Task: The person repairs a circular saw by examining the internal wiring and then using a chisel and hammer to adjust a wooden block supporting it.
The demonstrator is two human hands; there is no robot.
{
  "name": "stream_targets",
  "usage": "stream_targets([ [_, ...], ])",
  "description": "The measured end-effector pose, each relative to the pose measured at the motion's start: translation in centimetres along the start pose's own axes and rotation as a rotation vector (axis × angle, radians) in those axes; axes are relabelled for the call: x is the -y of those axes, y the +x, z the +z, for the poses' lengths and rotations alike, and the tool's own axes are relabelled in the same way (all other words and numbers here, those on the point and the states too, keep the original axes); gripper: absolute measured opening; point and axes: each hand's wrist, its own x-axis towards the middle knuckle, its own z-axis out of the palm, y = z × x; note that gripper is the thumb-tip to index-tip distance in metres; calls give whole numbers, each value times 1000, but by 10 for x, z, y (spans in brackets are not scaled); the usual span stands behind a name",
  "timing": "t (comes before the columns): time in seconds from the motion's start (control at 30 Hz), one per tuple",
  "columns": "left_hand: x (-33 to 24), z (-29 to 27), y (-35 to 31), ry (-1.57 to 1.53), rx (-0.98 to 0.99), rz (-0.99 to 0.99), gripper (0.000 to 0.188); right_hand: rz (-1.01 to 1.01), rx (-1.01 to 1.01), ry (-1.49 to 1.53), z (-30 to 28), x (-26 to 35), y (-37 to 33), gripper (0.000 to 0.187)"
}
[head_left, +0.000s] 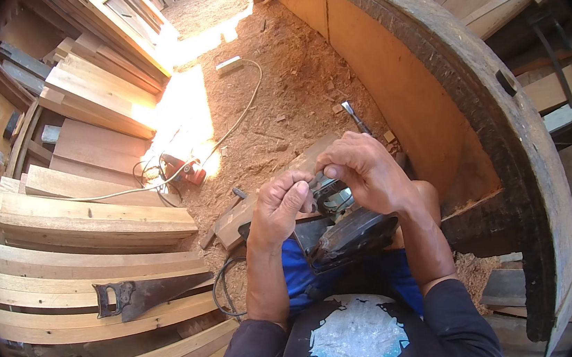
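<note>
Mid-frame, the left fingers (292, 180) and right fingers (340, 153) pinch a tiny thing (317, 179); the dark tool (353, 237) below looks heavy and hard: grab its body.

A dark printed shirt (355, 338) tops blue legwear (297, 273).

The dark tool (353, 236) is cased in glossy, plastic-looking material. Left of it, smooth, matt wood is shown by the beams (95, 219); right of it, rough wood by the bench (473, 53).
</note>
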Motion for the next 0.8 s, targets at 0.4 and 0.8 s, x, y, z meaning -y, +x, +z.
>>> stream_targets([
  [0.4,18,-2,6,-450,8,-16,21,204,149,65,7,-9,14,9],
  [0.8,13,-5,4,-347,3,-7,25,193,114,50,8,-5,14,10],
])
